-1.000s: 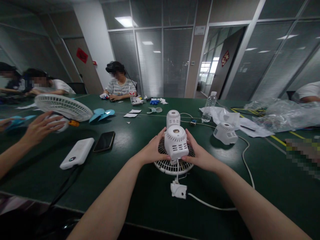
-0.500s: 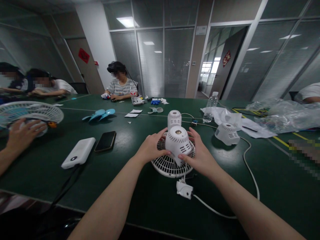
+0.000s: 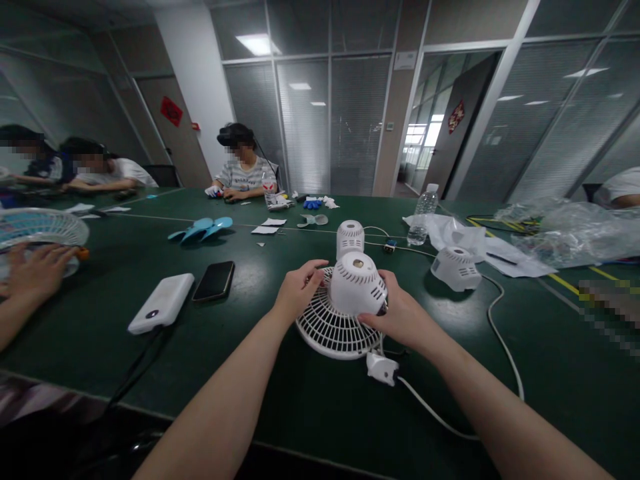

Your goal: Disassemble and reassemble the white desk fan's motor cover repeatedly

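A white fan motor housing [image 3: 356,283] with slotted vents sits over a white fan grille [image 3: 333,333] on the table. My right hand [image 3: 400,310] grips the housing on its right side, the thumb across its lower front. My left hand [image 3: 299,292] is beside the housing's left side, over the grille's edge, with its fingers loosely bent and apart from the thumb; it holds nothing. Below the grille a small white plastic part [image 3: 383,369] lies on the table with a white cord running from it. A second white housing [image 3: 350,239] stands just behind.
Another white housing [image 3: 455,269] and a water bottle [image 3: 423,213] stand right. On the left lie a phone [image 3: 214,280], a white power bank [image 3: 161,303] and blue fan blades [image 3: 201,229]. A co-worker's hand [image 3: 40,270] rests on another fan grille. Plastic wrapping [image 3: 565,230] lies far right.
The housing has turned and tilted in my right hand. My left hand has come off it, moving slightly left. The grille and small white part have shifted a little.
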